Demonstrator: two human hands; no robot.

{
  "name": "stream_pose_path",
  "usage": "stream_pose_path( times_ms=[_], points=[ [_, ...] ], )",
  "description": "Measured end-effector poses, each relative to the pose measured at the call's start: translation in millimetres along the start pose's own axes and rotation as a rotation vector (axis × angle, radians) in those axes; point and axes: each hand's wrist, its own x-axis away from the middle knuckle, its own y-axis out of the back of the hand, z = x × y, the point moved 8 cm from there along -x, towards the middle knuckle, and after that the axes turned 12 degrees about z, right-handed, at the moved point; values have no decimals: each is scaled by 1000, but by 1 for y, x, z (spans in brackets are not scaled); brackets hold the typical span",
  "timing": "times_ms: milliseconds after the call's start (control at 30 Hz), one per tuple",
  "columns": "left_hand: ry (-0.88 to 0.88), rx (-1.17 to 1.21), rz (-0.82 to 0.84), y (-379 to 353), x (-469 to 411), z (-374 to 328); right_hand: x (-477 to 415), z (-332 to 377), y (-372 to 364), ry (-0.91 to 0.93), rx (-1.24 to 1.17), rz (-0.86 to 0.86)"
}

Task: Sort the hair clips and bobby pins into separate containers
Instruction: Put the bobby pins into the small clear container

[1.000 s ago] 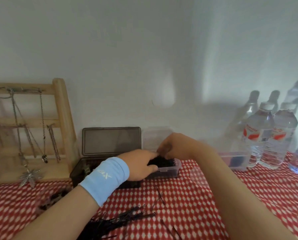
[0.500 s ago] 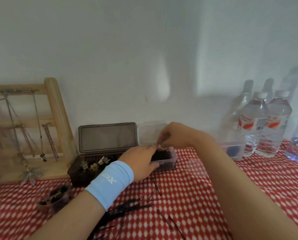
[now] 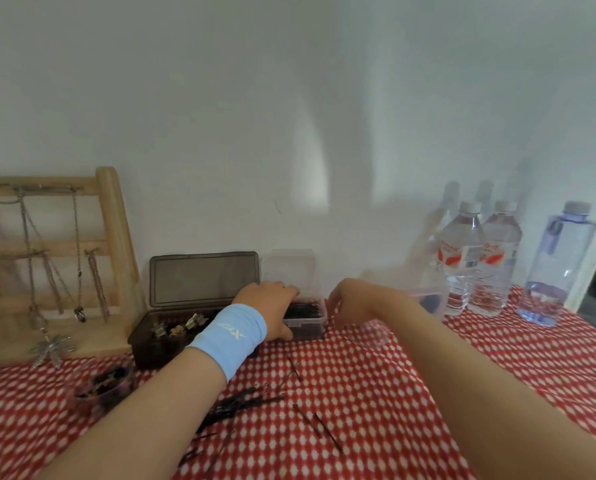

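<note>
Left hand [image 3: 272, 308], wearing a blue wristband [image 3: 230, 336], grips the small clear container [image 3: 310, 327] filled with bobby pins [image 3: 307, 310]. Right hand [image 3: 350, 303] hangs just beside it, fingers loosely curled, nothing visible in them. Hair clips [image 3: 192, 322] lie in the dark open-lidded box [image 3: 151, 351] at left. Loose pins [image 3: 241, 403] lie on the checked cloth [image 3: 376, 393].

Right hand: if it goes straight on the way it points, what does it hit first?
Likely the clear box of bobby pins, just beside the right hand; the left hand holding that box comes next. Depth is unclear from one view.
</note>
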Motion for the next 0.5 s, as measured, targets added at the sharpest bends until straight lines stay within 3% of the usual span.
stream_pose_path(
  times_ms=[333, 500],
  points=[
    [47, 99, -1, -5, 1, 3, 7, 2, 2, 11, 237, -55],
    [33, 336, -24, 3, 9, 10, 36, -1, 42, 23, 129, -93]
  ],
)
